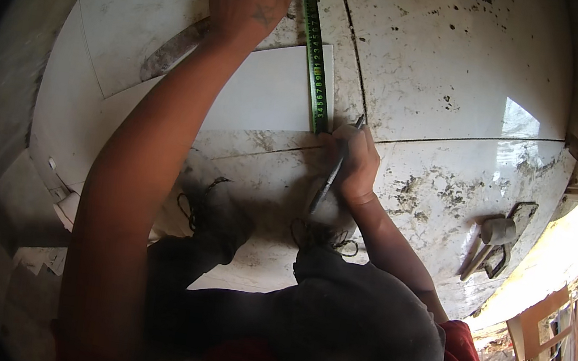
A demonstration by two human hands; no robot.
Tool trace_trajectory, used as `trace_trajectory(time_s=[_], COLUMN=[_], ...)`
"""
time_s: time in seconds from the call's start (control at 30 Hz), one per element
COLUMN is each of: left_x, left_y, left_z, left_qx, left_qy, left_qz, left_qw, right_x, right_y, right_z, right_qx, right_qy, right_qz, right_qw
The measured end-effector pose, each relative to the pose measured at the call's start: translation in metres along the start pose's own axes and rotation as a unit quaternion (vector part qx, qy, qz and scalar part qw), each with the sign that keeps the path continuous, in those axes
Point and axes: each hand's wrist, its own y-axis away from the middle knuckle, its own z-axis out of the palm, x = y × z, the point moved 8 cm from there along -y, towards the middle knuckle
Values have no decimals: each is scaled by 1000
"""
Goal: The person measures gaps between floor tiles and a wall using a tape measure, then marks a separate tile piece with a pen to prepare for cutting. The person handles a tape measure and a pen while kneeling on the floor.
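A black tape measure blade with green markings (313, 37) runs down from the upper edge across a white rectangular sheet (264, 90). My left hand (245, 1) lies flat at the top, thumb spread out and its tip on the blade; the other fingertips are cut off by the frame edge. My right hand (358, 162) is closed around a dark pen (329, 180), near the blade's lower end. Its fingertips are beside or on that end; I cannot tell whether they grip it. The pen slants, one end up by the tile joint.
Dirty white floor tiles (456, 78) with dark joints lie beneath everything. My shoes (218, 219) stand just below the sheet. On the right lies a mallet (497, 231) against a dark angular tool (520, 215). A brown frame-like piece (540, 323) leans at the lower right.
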Motion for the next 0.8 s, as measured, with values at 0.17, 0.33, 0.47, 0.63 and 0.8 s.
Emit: trace_trajectory(time_s=[0.17,0.33,0.47,0.63,0.8], left_x=[25,50,56,57,60], left_y=[109,149,150,154,157], left_z=[-3,11,21,23,25], left_qx=[-98,-192,-235,-229,-220], left_qy=[128,105,93,99,98], left_qz=[-66,-36,-14,-4,-3], left_qw=[985,975,968,968,971], right_x=[-1,-2,-2,-4,-1], right_y=[0,-1,-2,0,-1], right_z=[-1,0,-3,-2,-1], right_qx=[7,-12,-16,-19,-29], right_qy=[-2,-7,-7,-3,18], right_qz=[-7,-18,-11,-21,-46], right_qw=[1000,1000,1000,1000,998])
